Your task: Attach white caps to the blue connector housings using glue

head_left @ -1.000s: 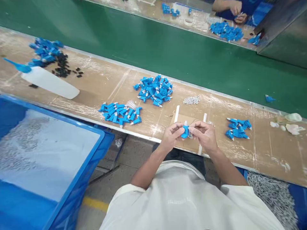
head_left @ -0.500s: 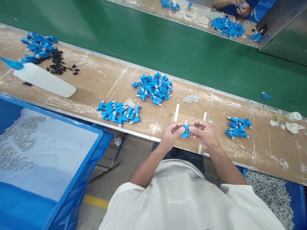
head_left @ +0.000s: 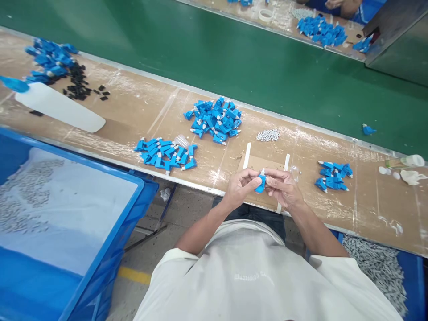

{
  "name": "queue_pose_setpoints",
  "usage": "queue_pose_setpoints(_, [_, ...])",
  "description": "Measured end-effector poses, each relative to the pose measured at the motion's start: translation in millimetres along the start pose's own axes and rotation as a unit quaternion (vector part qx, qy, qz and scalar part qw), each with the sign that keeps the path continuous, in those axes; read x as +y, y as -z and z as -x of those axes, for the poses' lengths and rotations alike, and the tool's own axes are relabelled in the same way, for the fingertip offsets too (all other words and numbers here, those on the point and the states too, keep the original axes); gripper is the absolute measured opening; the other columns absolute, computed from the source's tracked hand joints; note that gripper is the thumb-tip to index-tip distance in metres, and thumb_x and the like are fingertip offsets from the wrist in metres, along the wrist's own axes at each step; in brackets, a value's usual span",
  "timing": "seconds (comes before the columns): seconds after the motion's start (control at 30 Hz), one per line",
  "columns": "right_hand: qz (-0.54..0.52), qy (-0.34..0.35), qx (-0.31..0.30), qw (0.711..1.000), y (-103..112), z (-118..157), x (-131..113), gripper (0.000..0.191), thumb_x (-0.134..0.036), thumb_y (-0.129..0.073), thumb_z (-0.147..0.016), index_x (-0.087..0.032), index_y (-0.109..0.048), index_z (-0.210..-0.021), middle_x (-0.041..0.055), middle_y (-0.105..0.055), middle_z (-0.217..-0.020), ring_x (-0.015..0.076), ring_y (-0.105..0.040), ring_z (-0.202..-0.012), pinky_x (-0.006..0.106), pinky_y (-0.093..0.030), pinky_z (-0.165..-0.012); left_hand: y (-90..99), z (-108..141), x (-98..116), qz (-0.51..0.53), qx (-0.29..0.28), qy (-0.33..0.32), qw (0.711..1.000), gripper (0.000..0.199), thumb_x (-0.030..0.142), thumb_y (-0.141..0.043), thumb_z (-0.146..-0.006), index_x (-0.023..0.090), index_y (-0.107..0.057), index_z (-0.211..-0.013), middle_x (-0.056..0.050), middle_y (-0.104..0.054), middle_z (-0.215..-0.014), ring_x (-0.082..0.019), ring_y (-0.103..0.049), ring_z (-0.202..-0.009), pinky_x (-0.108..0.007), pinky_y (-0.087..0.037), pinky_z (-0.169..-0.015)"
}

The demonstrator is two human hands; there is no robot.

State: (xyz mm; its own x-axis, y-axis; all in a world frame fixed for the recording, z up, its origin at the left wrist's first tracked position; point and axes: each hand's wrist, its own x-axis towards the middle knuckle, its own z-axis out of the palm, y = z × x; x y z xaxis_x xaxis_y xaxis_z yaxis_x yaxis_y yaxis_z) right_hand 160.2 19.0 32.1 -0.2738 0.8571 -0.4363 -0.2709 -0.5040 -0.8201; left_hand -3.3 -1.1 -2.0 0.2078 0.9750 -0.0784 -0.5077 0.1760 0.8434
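Note:
A small blue part with a white tip is held upright between my hands, above a cardboard pad with white strips. My left hand pinches its left side between thumb and fingers. On the other side, my right hand has its thumb and fingers closed on the same part. Beyond the hands lies a small heap of tiny grey pieces. A large pile of blue parts and a smaller group lie to the left, and another group to the right.
A white bottle lies by black pieces at the left. Blue bins stand below the table edge. Past the green belt, another person's hand shows at the top. A clear container lies at the right.
The view has shifted slightly. The blue part has turned a little between my fingers, and both hands still hold it. The other person's hands have moved partly out of view at the top.

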Motion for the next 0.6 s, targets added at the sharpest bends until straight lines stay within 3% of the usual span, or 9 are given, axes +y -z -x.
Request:
queue_pose_setpoints(0.17, [0.009,-0.024,-0.008,1.000,4,-3,0,0.043,-0.041,-0.099,-0.053,-0.024,-0.084,-0.089,0.0002,-0.070,-0.070,0.0091,-0.055,-0.054,0.020,-0.046,-0.043,1.1,-3,7,-0.029,-0.014,0.011,0.999,0.046,0.059,-0.081,-0.076,0.016,-0.068,-0.086,-0.001,-0.065,-0.069,-0.011,-0.058,-0.059,-0.024,-0.049,-0.057])
queue_pose_setpoints(0.3, [0.063,-0.021,-0.044,0.997,10,-4,-8,0.047,-0.041,-0.097,-0.059,-0.023,-0.083,-0.100,0.0019,-0.069,-0.079,0.0103,-0.057,-0.063,0.021,-0.049,-0.049,17.2,-17,21,-0.110,-0.022,0.020,0.994,0.047,0.059,-0.080,-0.074,0.015,-0.070,-0.086,-0.003,-0.069,-0.070,-0.013,-0.062,-0.063,-0.026,-0.052,-0.059])
queue_pose_setpoints(0.43, [0.132,0.025,-0.023,0.991,22,2,-17,0.052,-0.044,-0.095,-0.062,-0.022,-0.082,-0.107,0.0040,-0.066,-0.082,0.0128,-0.058,-0.068,0.022,-0.048,-0.050,57.9,-57,54,-0.252,0.098,-0.068,0.960,0.035,0.049,-0.079,-0.074,0.016,-0.070,-0.085,-0.003,-0.071,-0.077,-0.016,-0.066,-0.071,-0.028,-0.054,-0.068])
queue_pose_setpoints(0.53, [0.161,0.038,0.004,0.986,33,8,-20,0.049,-0.048,-0.094,-0.062,-0.022,-0.083,-0.102,0.0043,-0.067,-0.079,0.0133,-0.057,-0.066,0.023,-0.046,-0.050,96.9,-98,88,-0.367,0.203,-0.093,0.903,0.024,0.038,-0.069,-0.082,0.016,-0.069,-0.090,-0.005,-0.072,-0.083,-0.018,-0.068,-0.076,-0.030,-0.055,-0.074])
queue_pose_setpoints(0.6, [0.166,0.040,0.018,0.985,39,12,-20,0.048,-0.050,-0.094,-0.061,-0.022,-0.084,-0.099,0.0046,-0.068,-0.078,0.0130,-0.056,-0.063,0.024,-0.045,-0.049,121.3,-122,108,-0.441,0.290,-0.096,0.844,0.021,0.033,-0.061,-0.086,0.015,-0.069,-0.094,-0.007,-0.073,-0.089,-0.020,-0.068,-0.084,-0.032,-0.053,-0.082])
